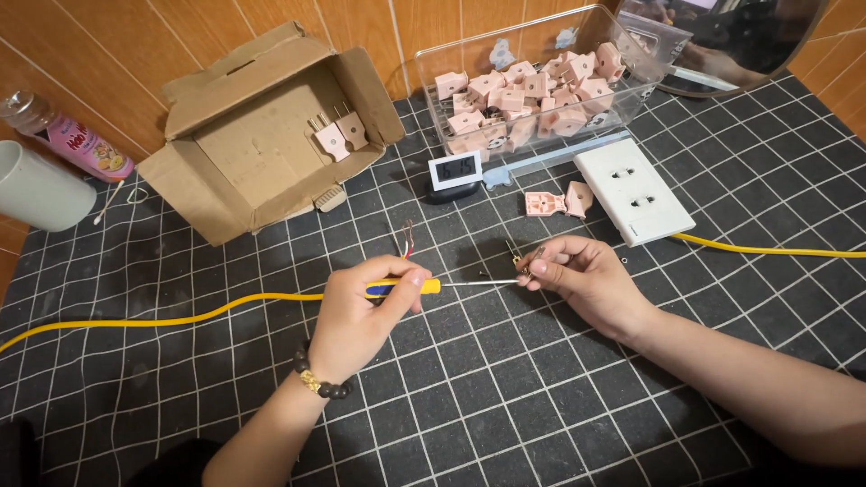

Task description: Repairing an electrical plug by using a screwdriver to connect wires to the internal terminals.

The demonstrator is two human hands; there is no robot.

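Note:
My left hand (pixel 365 311) grips a screwdriver (pixel 433 286) with a yellow and blue handle, its shaft pointing right. The tip meets a small metal plug part (pixel 526 262) pinched in the fingers of my right hand (pixel 582 275). A yellow cable (pixel 180 317) runs in from the left and ends behind my left hand, with bare red and copper wire ends (pixel 406 242) sticking up. Two opened pink plug halves (pixel 559 202) lie just beyond my right hand.
An open cardboard box (pixel 244 171) at the back left holds two pink plugs (pixel 340 133). A clear plastic bin (pixel 622 86) has several pink plugs. A white socket plate (pixel 633 189) with a yellow cord (pixel 767 250), a small digital clock (pixel 455 171), a cup (pixel 36 189) and a bottle (pixel 77 144) stand around.

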